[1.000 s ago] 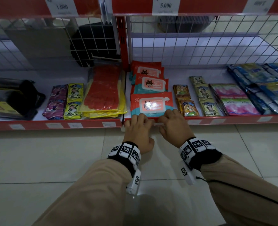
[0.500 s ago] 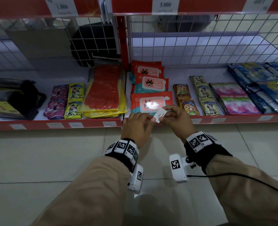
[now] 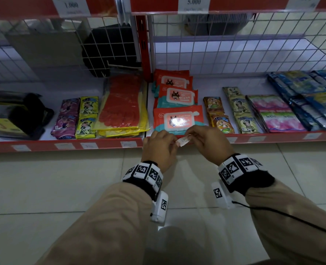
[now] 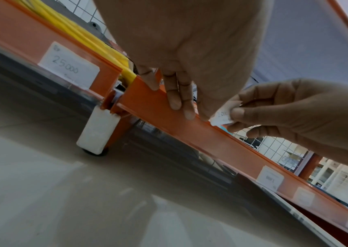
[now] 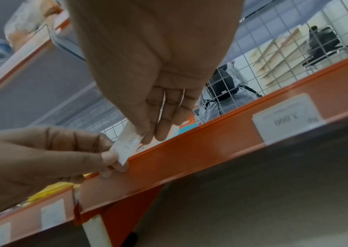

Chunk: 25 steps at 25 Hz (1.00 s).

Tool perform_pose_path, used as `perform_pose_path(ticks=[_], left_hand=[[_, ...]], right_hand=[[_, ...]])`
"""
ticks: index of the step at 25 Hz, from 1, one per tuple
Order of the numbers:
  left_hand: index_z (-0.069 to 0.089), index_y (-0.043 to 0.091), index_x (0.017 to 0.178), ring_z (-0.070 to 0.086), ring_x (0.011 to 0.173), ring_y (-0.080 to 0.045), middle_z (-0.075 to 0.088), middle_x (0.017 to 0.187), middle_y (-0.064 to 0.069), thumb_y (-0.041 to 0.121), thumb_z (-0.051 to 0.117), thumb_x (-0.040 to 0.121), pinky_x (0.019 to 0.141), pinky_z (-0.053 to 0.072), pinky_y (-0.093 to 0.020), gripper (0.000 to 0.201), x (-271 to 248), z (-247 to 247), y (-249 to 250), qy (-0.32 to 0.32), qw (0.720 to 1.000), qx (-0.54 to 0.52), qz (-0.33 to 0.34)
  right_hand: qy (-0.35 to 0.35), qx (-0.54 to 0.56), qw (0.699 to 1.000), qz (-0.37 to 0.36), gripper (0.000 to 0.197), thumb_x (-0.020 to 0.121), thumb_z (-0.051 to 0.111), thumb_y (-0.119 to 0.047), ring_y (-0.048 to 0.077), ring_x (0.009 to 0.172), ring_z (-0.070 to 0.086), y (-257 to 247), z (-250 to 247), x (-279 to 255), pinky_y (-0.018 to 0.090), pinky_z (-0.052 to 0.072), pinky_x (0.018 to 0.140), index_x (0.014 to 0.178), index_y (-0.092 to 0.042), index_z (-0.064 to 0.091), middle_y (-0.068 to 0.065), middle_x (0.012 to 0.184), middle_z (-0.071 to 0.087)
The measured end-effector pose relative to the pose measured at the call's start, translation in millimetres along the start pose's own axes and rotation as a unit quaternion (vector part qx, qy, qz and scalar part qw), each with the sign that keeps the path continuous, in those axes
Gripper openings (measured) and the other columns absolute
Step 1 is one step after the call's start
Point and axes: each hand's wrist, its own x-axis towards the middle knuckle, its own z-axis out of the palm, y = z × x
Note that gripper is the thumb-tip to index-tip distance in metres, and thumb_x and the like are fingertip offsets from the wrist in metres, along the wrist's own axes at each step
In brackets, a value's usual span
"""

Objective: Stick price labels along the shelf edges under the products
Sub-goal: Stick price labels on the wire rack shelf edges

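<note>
A small white price label with handwritten digits hangs tilted just in front of the red shelf edge strip, below the front wet wipes pack. My left hand pinches its left end, and my right hand pinches its right end. In the right wrist view the label stands askew above the strip, between my left hand and right hand. In the left wrist view my left hand's fingers lie across the strip beside the label.
Other labels sit on the strip, among them one marked 25.000 and one marked 3.000. Red gloves in yellow packs and sachets flank the wipes. A red upright post divides the shelf; tiled floor lies below.
A second ago both hands' fingers lay on the shelf edge. They then rose with the label between them, and it has now come down a little toward the strip.
</note>
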Motion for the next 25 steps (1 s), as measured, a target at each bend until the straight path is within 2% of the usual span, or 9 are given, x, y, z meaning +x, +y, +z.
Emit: perform_pose_path(ticks=[1,4,6,10,15,21,25], left_hand=[[0.063,0.025,0.101,0.045,0.108,-0.019,0.058,0.108,0.006,0.035,0.051,0.094,0.088,0.025,-0.035,0.017,-0.4,-1.1,0.1,0.007,1.0,0.002,0.006],[0.06,0.025,0.1,0.048,0.104,-0.019,0.061,0.103,0.007,0.027,0.053,0.09,0.088,0.022,-0.032,0.013,-2.5,-4.3,-0.3,0.02,0.999,0.019,0.018],[0.058,0.023,0.103,0.051,0.1,-0.019,0.062,0.102,0.006,0.025,0.053,0.089,0.089,0.024,-0.033,0.015,-2.8,-5.8,-1.1,0.024,0.999,0.028,0.021],[0.054,0.022,0.111,0.053,0.099,-0.019,0.064,0.102,0.006,0.023,0.055,0.087,0.089,0.026,-0.032,0.024,-5.1,-6.0,-1.5,0.038,0.999,0.018,0.018],[0.049,0.025,0.124,0.047,0.109,-0.022,0.056,0.115,0.002,0.029,0.053,0.087,0.094,0.026,-0.036,0.037,-5.8,-0.3,-1.2,0.013,0.997,0.071,0.015],[0.054,0.028,0.121,0.043,0.111,-0.023,0.05,0.117,0.0,0.032,0.051,0.089,0.092,0.028,-0.037,0.033,-4.6,2.5,-1.6,0.001,0.993,0.113,0.026],[0.052,0.027,0.125,0.042,0.113,-0.023,0.048,0.12,-0.001,0.033,0.05,0.09,0.093,0.029,-0.038,0.036,-3.6,2.6,-0.4,-0.01,0.99,0.138,0.028]], right_hand=[[0.004,-0.025,1.0,-0.005,0.013,0.089,0.06,-0.012,0.025,0.077,0.066,2.5,-1.9,0.5,0.037,0.051,0.067,0.099,-0.015,0.067,0.006,0.085,0.071],[0.054,0.019,0.998,0.023,0.01,0.09,0.06,-0.011,0.025,0.085,0.063,8.4,0.0,2.1,0.04,0.051,0.073,0.097,-0.011,0.067,0.007,0.09,0.07],[0.082,0.013,0.996,0.027,0.009,0.089,0.062,-0.011,0.027,0.091,0.057,9.5,5.8,2.1,0.041,0.047,0.079,0.095,-0.011,0.068,0.005,0.094,0.068],[0.112,-0.047,0.993,0.011,0.009,0.087,0.065,-0.011,0.031,0.09,0.054,4.8,13.9,2.2,0.043,0.044,0.079,0.093,-0.011,0.071,0.006,0.088,0.07],[0.071,-0.127,0.989,-0.006,0.013,0.083,0.066,-0.01,0.033,0.093,0.054,2.6,18.8,-3.7,0.043,0.043,0.079,0.094,-0.012,0.071,0.008,0.092,0.068],[0.024,-0.172,0.985,0.01,0.02,0.081,0.067,-0.019,0.033,0.096,0.054,6.7,18.2,-8.4,0.042,0.044,0.08,0.101,-0.014,0.067,0.009,0.098,0.063],[-0.011,-0.211,0.977,0.009,0.015,0.086,0.063,-0.02,0.032,0.095,0.052,6.8,17.6,-4.9,0.041,0.041,0.077,0.099,-0.013,0.066,0.01,0.1,0.06]])
